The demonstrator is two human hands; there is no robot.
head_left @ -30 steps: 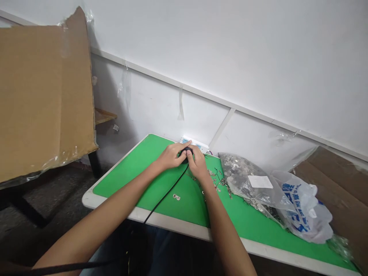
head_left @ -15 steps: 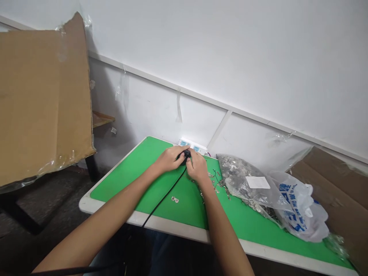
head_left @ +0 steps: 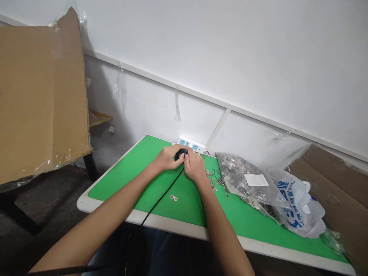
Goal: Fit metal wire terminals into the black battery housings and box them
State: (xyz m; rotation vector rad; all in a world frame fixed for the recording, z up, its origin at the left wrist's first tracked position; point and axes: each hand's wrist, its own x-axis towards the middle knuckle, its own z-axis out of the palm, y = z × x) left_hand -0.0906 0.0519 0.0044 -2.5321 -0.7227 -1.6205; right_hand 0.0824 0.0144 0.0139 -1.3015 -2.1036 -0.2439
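Note:
Above the far part of the green-topped table (head_left: 120,178), both my hands are closed around a small black device with a cord, its exact kind unclear. My left hand (head_left: 169,157) grips the left side of this black device (head_left: 180,154). On its right side, my right hand (head_left: 194,164) has its thumb pressed against it, and the fingers partly cover it. A black cable (head_left: 163,194) hangs from the device and runs down over the table's front edge. Two tiny metal pieces (head_left: 174,197) lie on the green surface nearer to me.
Against the wall stands a white power strip (head_left: 191,144) with blue sockets. Small loose metal parts (head_left: 215,180) are scattered right of my hands, beside a clear plastic bag (head_left: 237,172) and a white bag with blue print (head_left: 299,203). Cardboard (head_left: 43,99) rises at left; more cardboard (head_left: 330,184) leans at right.
The view has shifted slightly. The black device has turned a little in my hands, and my fingers have changed position on it; both hands still hold it.

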